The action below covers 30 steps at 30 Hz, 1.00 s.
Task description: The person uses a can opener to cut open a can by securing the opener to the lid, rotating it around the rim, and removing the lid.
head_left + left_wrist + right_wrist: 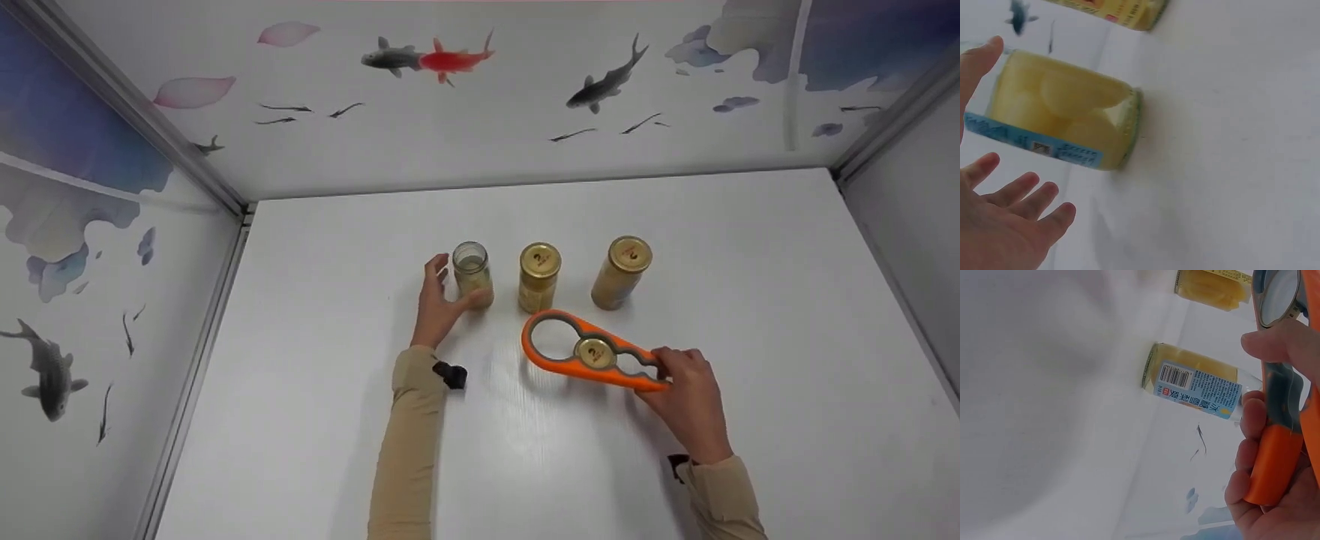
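An uncapped glass jar with pale yellow contents and a blue label stands upright at the left of a row. My left hand is beside it, fingers spread apart from the glass; the thumb overlaps the jar, and whether it touches I cannot tell. My right hand grips the narrow end of an orange and grey jar opener, raised over the table. A loose gold lid sits in the opener's middle hole. In the right wrist view, curled fingers and thumb hold the orange handle.
Two jars with gold lids, a middle jar and a right jar, stand upright beside the uncapped one. White table lies beneath. Panels painted with fish, such as the back panel, border the left and far sides.
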Tool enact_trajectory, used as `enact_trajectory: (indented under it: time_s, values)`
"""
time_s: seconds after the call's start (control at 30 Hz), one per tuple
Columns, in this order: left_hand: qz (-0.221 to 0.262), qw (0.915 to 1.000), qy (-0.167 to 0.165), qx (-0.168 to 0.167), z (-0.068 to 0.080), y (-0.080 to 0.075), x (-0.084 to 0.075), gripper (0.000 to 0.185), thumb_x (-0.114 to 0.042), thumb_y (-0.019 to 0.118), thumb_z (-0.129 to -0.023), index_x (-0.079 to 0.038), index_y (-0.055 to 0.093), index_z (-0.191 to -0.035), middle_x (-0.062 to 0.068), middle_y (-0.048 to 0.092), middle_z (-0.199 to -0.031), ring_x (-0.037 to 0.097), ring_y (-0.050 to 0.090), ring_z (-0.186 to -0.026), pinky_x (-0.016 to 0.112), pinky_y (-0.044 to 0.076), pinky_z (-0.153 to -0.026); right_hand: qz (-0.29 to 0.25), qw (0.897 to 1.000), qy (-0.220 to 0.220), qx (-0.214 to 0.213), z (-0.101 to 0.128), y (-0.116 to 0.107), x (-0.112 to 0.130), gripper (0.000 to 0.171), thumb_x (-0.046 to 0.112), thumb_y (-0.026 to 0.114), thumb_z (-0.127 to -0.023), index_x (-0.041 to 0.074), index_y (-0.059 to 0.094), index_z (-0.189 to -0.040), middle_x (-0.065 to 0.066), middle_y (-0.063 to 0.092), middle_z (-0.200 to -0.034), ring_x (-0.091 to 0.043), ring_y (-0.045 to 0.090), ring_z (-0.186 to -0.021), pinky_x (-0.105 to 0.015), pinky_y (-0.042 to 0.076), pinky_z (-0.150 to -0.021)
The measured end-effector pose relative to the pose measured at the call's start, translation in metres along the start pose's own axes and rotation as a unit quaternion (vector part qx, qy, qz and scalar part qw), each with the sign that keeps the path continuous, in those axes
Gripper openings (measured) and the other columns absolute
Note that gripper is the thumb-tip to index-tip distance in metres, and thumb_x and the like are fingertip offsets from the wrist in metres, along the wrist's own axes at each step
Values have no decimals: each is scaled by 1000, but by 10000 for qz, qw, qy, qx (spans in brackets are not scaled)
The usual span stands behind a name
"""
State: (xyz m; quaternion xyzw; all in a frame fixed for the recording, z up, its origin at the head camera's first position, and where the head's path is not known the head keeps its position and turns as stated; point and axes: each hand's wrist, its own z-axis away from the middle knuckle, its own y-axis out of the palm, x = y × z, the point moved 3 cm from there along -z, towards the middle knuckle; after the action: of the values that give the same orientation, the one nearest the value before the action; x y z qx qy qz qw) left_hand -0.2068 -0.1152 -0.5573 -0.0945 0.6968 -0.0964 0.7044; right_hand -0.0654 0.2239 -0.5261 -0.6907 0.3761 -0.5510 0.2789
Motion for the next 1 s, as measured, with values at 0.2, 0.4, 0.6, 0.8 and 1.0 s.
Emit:
enact_trajectory:
  time_s: [0.2,0.4,0.6,0.8,1.0]
  values:
    - [418,9983,94,-385,28,-12,7,67,-18,80,-81,-3,45,-136,15,45,-141,28,36,-135,37,29,-110,-11,9996,-218,-151,1,-1,-1,37,-2,87,-61,2,67,-92,-5,54,-72,-25,47,-76,-40,44,-63]
    - [805,9965,108,-206,59,-14,19,43,-2,71,-86,2,54,-126,20,54,-132,26,45,-129,36,32,-109,-57,9992,-332,-215,1,0,1,38,-2,87,-60,1,67,-93,-6,56,-73,-25,48,-78,-41,45,-65]
    - [870,9946,241,520,79,-3,24,39,3,60,-93,7,50,-131,23,51,-134,30,45,-129,40,33,-108,-154,9995,-277,-97,-1,5,5,38,-4,86,-62,1,68,-94,-7,57,-75,-24,47,-80,-40,46,-66]
    - [1692,9772,574,1147,90,18,16,37,9,49,-96,15,45,-133,34,44,-136,44,41,-129,46,34,-106,-252,9996,-143,28,0,11,15,39,-3,86,-64,1,67,-97,-9,59,-77,-25,48,-82,-41,48,-70]
    - [2584,9563,249,1342,100,46,11,37,8,50,-97,11,47,-133,32,46,-135,43,45,-126,43,37,-105,-322,9992,-247,31,5,23,29,38,-1,87,-64,3,68,-96,-5,58,-77,-22,47,-82,-38,47,-69]
